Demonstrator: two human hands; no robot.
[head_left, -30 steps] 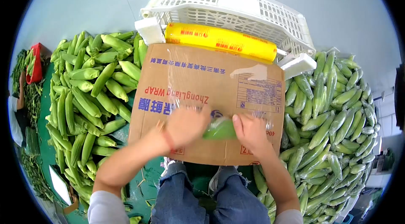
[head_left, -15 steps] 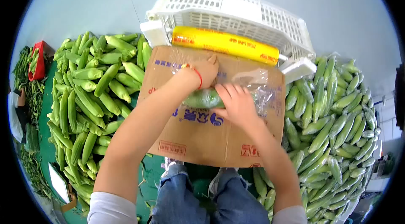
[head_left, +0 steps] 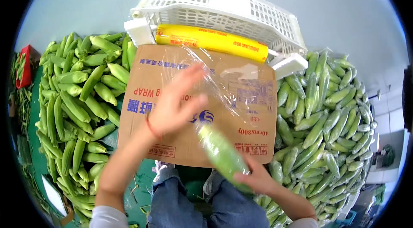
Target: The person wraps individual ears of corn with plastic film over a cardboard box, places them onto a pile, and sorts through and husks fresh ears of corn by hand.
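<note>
My right hand (head_left: 257, 177) grips the lower end of a green corn ear (head_left: 221, 153) in clear film, tilted over the near edge of the cardboard (head_left: 198, 142). My left hand (head_left: 178, 101), slightly blurred, is raised above the cardboard with its fingers apart and nothing in it. Clear film (head_left: 215, 84) stretches from the yellow film roll (head_left: 211, 41) down over the cardboard. The roll lies along the far edge between two white blocks.
Unwrapped corn ears (head_left: 77, 99) are heaped on the left. Film-wrapped ears (head_left: 322, 120) form a pile on the right. A white crate (head_left: 228, 2) stands behind the roll. A red container (head_left: 26, 67) is at far left.
Both hands have left the far part of the cardboard. The right carried the corn towards me and to the right; the left let go and opened. The view shifted slightly.
</note>
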